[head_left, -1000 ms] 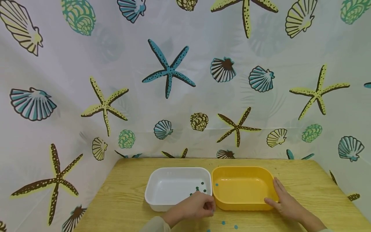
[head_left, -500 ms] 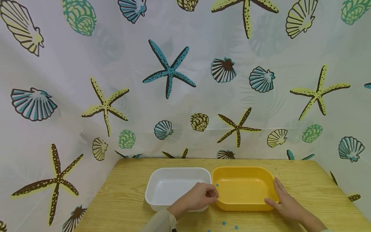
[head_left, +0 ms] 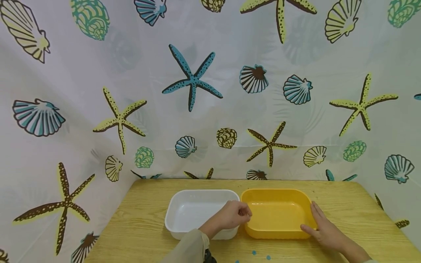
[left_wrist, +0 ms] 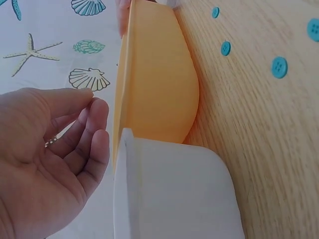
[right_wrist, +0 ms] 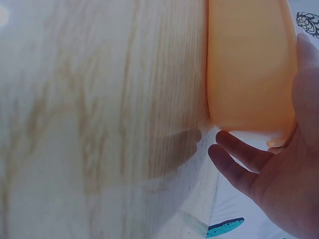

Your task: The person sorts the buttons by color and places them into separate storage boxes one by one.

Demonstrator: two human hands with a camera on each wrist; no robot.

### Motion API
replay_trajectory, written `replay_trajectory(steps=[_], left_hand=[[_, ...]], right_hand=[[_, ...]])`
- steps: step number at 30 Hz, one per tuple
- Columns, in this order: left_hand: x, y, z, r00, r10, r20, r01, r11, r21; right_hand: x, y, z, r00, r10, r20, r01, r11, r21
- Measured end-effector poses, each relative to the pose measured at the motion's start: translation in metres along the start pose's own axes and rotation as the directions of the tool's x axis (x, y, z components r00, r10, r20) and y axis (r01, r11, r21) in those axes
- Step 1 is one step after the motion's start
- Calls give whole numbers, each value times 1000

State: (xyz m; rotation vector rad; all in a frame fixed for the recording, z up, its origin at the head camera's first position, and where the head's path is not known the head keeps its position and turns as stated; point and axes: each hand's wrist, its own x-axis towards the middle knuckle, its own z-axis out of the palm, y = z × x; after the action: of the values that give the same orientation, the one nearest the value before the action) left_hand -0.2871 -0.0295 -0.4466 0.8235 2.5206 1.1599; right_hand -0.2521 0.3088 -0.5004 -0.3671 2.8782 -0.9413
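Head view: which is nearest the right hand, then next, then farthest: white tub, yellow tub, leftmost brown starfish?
1. Yellow tub: right hand touches it.
2. White tub: just left of that.
3. Brown starfish: far left, on the curtain.

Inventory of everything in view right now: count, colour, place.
white bin: 1, white, on the table, left of the yellow bin
yellow bin: 1, orange-yellow, beside the white bin's right end
buttons: at least 4, blue, loose on the table in front of the bins; inside the bins, part is hidden by a hand
table: 1, light wood, under everything
backdrop: white with starfish and shell prints, behind and to both sides
sleeve: 1 clearly visible, cream, left forearm
wrist item: 1, black, by the left cuff, partly cut off
left hand: 1, over where the bins meet, thumb to index finger
right hand: 1, against the yellow bin's right end
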Motion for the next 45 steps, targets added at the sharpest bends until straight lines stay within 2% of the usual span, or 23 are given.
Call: replay_trajectory(steps=[9, 15, 25, 31, 38, 45], left_hand=[[7, -4, 4, 999, -7, -33, 6, 999, -33], [11, -5, 6, 999, -16, -30, 15, 999, -48], [16, -7, 6, 998, -49, -31, 47, 998, -39], [21, -8, 7, 998, -31, -56, 29, 999, -25], [25, -9, 7, 996, -71, -51, 68, 997, -44], [28, -11, 9, 995, -78, -60, 75, 996, -51]], right_hand=[[1, -1, 0, 1000, -15, -14, 15, 1000, -4], [1, -1, 0, 1000, -17, -21, 17, 1000, -4], [1, 1, 1, 1000, -18, -17, 18, 1000, -6], [0, 1, 1, 1000, -16, -9, 16, 1000, -5], [0, 2, 0, 1000, -19, -22, 19, 1000, -14], [0, 2, 0, 1000, -15, -19, 15, 1000, -5]])
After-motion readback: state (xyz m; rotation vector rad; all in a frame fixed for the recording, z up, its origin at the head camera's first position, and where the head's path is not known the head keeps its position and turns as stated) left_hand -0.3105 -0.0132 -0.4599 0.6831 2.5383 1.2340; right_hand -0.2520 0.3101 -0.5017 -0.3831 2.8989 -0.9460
